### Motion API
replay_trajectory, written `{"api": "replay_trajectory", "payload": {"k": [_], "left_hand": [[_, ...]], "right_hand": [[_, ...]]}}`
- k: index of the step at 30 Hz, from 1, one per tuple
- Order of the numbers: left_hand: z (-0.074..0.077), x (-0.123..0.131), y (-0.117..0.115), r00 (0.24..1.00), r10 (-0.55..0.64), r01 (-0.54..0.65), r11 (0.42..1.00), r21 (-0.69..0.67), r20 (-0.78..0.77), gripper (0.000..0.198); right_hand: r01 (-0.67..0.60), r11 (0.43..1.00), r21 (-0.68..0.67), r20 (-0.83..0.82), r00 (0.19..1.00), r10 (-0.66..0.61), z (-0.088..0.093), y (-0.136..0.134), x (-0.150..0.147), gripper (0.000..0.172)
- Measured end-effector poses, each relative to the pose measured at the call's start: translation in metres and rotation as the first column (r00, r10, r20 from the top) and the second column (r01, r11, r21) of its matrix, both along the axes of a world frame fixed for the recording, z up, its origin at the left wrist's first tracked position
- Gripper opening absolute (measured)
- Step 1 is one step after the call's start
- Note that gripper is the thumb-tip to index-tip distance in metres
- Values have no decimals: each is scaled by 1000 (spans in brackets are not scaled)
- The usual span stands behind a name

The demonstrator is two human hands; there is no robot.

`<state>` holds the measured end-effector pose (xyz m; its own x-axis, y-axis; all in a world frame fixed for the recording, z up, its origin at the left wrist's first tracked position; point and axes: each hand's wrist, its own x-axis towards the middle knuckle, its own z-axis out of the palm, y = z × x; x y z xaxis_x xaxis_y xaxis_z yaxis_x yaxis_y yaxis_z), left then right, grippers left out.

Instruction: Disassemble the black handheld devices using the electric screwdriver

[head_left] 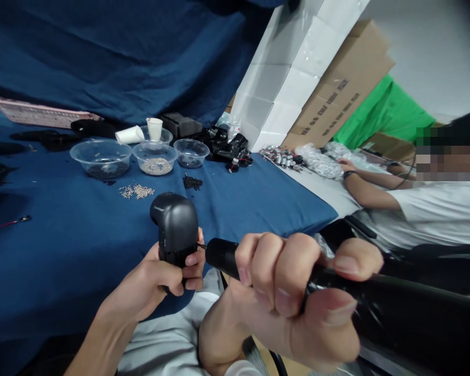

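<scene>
My left hand (162,279) is closed round a dark grey plastic housing (175,224), held upright just over the near edge of the blue-covered table (82,245). My right hand (293,295) is wrapped in a fist round a black electric screwdriver (395,313). The tool's tip points left and meets the housing's side by my left fingers. Its body runs off to the lower right, close to the camera and blurred.
Three clear plastic bowls (102,158) (155,159) (191,152) with small parts stand mid-table, with loose silver screws (137,191) and black bits (192,182) before them. Paper cups (154,128), black parts (227,146) and white boxes (282,68) lie behind. A seated person's arm (370,188) rests at the right.
</scene>
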<state>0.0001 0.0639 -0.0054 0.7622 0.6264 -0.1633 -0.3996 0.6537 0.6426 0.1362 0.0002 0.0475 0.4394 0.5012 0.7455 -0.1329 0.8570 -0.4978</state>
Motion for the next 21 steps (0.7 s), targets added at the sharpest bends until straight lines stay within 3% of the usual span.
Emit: {"api": "replay_trajectory", "payload": {"k": [5,7,9,11,13,17,21], "left_hand": [[-7,2,2,1000,28,-28,999,44,-9,58],[-6,6,2,990,134,-131,990,59,-49,53],[-2,9,4,949,309,-306,951,48,-64,49],[2,10,7,884,465,-465,885,8,-42,47],[7,8,11,839,543,-544,839,-26,-13,48],[12,-2,15,831,556,-555,831,-38,15,52],[14,-8,14,825,564,-563,826,-31,42,54]], "right_hand": [[8,999,45,-14,1000,-7,-10,5,0,12],[-6,992,128,-8,1000,7,-13,19,3,12],[-32,985,167,6,999,31,-14,42,9,19],[-5,994,109,-21,1000,7,-13,73,18,22],[56,998,-23,-30,998,-57,-14,107,28,30],[97,978,-183,53,995,-88,-27,157,42,33],[127,969,-210,97,989,-109,-45,173,46,30]]}}
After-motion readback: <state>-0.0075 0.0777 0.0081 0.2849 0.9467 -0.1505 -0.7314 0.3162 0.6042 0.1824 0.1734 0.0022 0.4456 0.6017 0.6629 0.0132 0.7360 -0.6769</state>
